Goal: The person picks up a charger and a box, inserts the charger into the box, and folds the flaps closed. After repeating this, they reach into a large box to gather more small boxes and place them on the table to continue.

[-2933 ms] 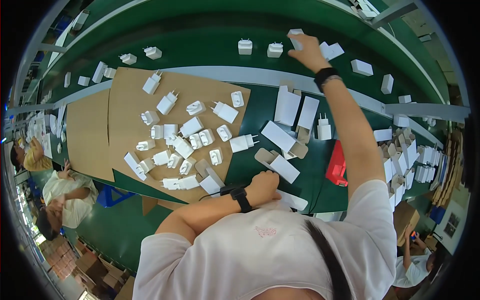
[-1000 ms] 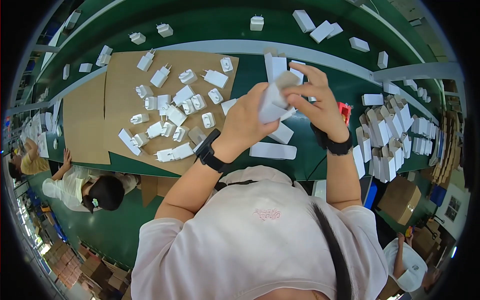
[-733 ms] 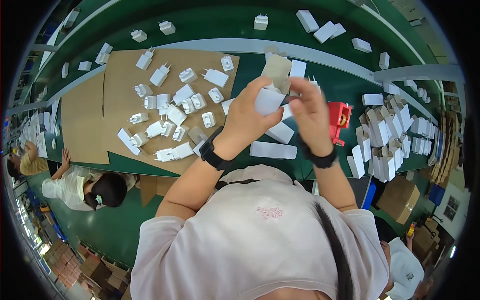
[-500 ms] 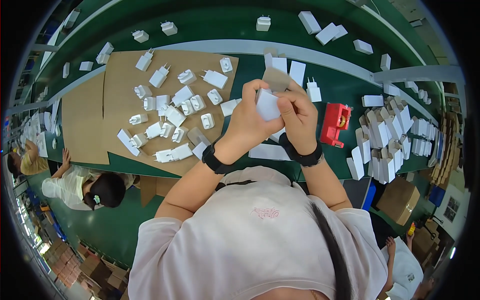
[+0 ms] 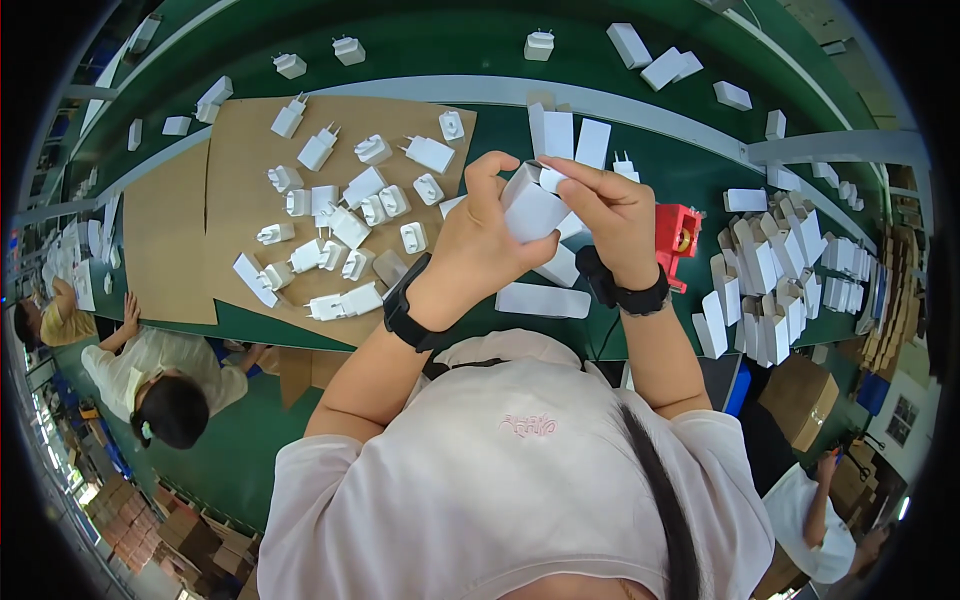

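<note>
My left hand (image 5: pixel 470 235) wraps around a small white carton (image 5: pixel 533 212), thumb along its lower edge and index finger curled over the top. My right hand (image 5: pixel 615 215) pinches a small rounded white piece (image 5: pixel 551 180) at the carton's upper end; whether it is a flap or a separate part I cannot tell. Left of my hands, several white plug chargers (image 5: pixel 349 228) lie scattered on a brown cardboard sheet (image 5: pixel 240 150). Behind my right hand a white charger (image 5: pixel 625 168) is partly hidden. Flat white cartons (image 5: pixel 543 300) lie beneath my hands.
A red tape dispenser (image 5: pixel 678 240) stands just right of my right hand. Open white cartons (image 5: pixel 765 265) are piled farther right. Beyond the grey rail (image 5: pixel 690 140), more chargers and boxes rest on a green surface (image 5: pixel 440 45). Co-workers (image 5: pixel 165 385) are at the left and lower right.
The carton has tilted, and the raised flap above it no longer shows. My right hand has shifted right, its fingertips now on a small white piece. Items beyond the rail have slid slightly right.
</note>
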Tool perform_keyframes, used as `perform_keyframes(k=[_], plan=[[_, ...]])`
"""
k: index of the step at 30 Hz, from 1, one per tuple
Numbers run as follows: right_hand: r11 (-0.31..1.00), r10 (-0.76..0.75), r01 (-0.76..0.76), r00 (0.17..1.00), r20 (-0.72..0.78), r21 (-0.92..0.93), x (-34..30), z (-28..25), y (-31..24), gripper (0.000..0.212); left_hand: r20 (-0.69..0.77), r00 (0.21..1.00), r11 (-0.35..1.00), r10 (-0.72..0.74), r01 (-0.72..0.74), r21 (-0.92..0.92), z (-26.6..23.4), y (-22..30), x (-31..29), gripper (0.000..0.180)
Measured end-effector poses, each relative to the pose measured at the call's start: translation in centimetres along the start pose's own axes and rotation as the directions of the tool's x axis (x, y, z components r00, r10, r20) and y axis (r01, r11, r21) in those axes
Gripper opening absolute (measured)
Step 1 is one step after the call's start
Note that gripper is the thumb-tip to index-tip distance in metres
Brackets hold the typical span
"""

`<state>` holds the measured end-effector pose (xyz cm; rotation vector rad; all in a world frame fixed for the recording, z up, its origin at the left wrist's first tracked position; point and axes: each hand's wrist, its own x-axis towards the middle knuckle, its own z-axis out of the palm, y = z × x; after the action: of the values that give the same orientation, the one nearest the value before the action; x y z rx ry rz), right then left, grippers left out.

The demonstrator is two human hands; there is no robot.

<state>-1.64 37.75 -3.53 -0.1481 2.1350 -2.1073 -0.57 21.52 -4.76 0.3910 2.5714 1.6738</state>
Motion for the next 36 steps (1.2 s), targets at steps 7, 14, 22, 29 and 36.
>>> perform_keyframes(k=[7, 14, 22, 29, 36], plan=[[0.986, -0.162, 0.158, 0.983, -0.089, -0.046, -0.4, 1.1, 0.9, 0.021, -0.025, 1.000, 0.997, -0.001, 0.003, 0.076, -0.1, -0.1, 0.5, 0.070], [0.974, -0.157, 0.149, 0.987, -0.036, -0.168, 1.2, -0.6, 0.2, 0.020, 0.034, 0.998, 0.996, -0.046, 0.043, 0.083, -0.4, -0.2, 1.1, 0.077], [0.989, -0.150, 0.148, 0.985, -0.085, -0.028, 0.6, 0.9, 1.3, 0.023, -0.019, 0.999, 0.986, 0.029, -0.025, 0.163, 0.1, -0.7, 1.6, 0.075], [0.987, -0.068, 0.077, 0.995, -0.070, 0.138, 0.6, 0.7, 2.1, 0.031, -0.060, 0.989, 0.965, 0.137, -0.120, 0.234, 0.6, -1.2, 1.6, 0.073], [0.928, -0.301, 0.292, 0.954, -0.004, -0.232, -0.6, 1.0, 2.4, 0.032, -0.090, 0.972, 0.950, 0.215, -0.187, 0.249, 0.9, -1.1, 1.6, 0.073]])
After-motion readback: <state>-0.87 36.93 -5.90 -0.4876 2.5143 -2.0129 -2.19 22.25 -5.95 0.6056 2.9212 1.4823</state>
